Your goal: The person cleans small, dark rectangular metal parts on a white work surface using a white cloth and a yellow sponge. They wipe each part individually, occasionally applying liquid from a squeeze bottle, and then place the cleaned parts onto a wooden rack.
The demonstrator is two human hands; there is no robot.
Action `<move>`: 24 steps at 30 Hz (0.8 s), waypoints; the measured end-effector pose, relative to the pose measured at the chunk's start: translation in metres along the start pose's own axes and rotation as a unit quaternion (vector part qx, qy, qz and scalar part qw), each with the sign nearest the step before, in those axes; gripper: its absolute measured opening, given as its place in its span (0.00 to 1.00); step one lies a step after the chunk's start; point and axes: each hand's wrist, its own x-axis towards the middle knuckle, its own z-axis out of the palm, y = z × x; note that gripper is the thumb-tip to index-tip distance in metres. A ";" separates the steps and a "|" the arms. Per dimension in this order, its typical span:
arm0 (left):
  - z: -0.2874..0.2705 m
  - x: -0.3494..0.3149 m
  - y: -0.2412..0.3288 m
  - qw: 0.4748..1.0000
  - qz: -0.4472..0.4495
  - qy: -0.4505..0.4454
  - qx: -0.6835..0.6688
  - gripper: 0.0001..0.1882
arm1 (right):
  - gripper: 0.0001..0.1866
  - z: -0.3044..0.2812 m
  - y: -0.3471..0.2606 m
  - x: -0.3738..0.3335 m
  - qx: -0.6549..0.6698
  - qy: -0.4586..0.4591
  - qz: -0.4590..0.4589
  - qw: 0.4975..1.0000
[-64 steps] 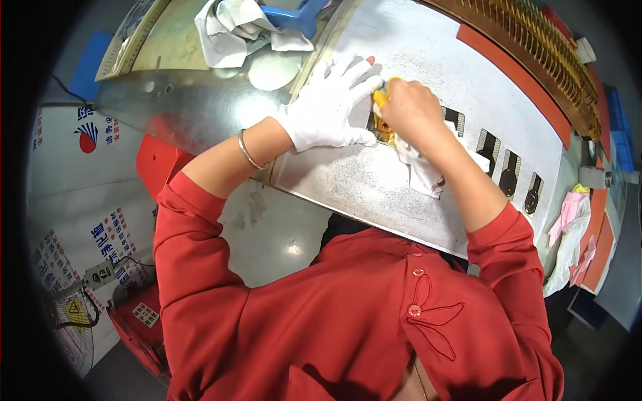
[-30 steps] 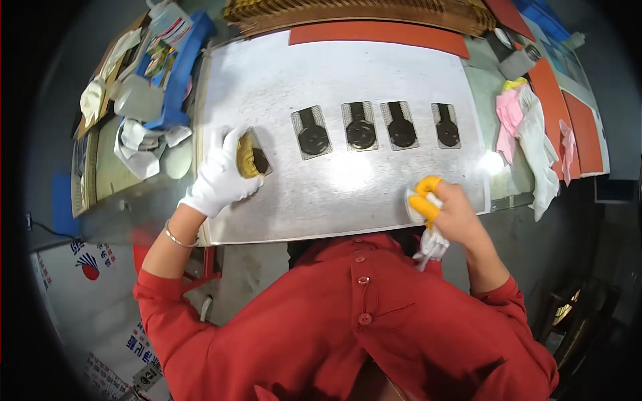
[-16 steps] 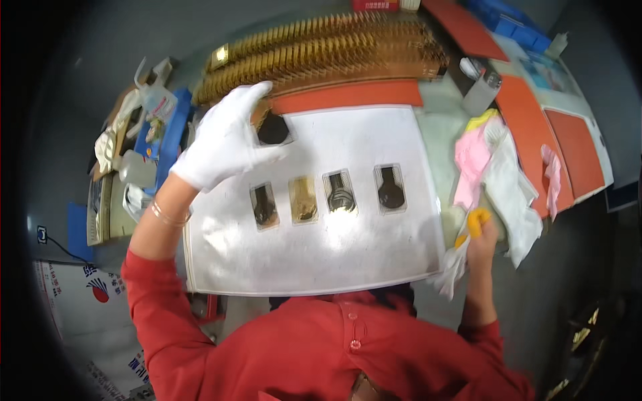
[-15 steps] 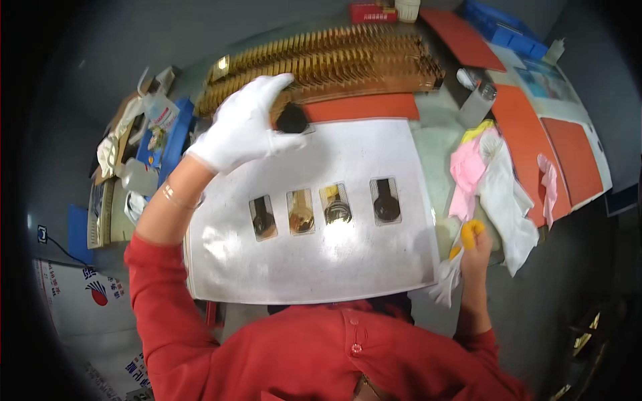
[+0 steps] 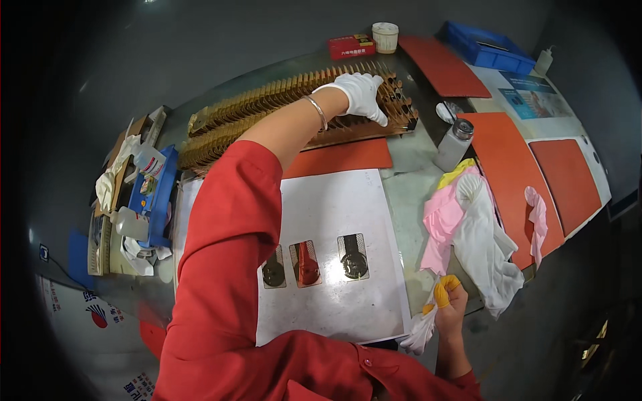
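Note:
My left hand (image 5: 362, 97), in a white glove, reaches across to the right end of a long brass-coloured rack (image 5: 267, 100) filled with rows of thin upright plates. Its thumb and fingers are spread about the plates there; whether one lies between them is hard to tell. My right hand (image 5: 452, 298), with yellow finger covers, is closed on a white cloth (image 5: 420, 332) by the table's front edge. Small shiny rectangular plates lie on a white sheet (image 5: 334, 200): one at right (image 5: 353, 256), a reddish one (image 5: 305, 262), and one partly behind my sleeve (image 5: 273, 271).
Pink and white cloths (image 5: 485, 234) lie at right, near a pump bottle (image 5: 455, 144) and orange mats (image 5: 515, 167). A blue crate (image 5: 488, 48), a red box (image 5: 351, 47) and a white tub (image 5: 385, 38) stand at the back. Left is a blue tray (image 5: 160, 200) with bottles.
My left hand has moved from above the sheet, where a dark plate showed between its fingers, rightward to the rack's end. My sleeve now covers the sheet's left part. My right hand still grips the cloth.

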 end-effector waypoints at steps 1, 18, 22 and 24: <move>-0.001 0.003 0.002 1.000 0.004 -0.010 0.006 0.53 | 0.05 0.000 0.000 0.000 -0.001 0.004 -0.001 1.000; 0.093 -0.258 0.084 0.972 0.021 0.028 -0.230 0.47 | 0.07 0.003 0.005 0.001 0.003 0.003 -0.008 1.000; 0.119 -0.264 0.095 0.976 -0.008 0.088 -0.199 0.42 | 0.07 0.002 0.008 0.001 0.027 0.003 0.009 1.000; 0.119 -0.263 0.100 0.971 -0.032 0.076 -0.223 0.40 | 0.06 0.002 0.007 -0.001 0.017 0.002 0.011 1.000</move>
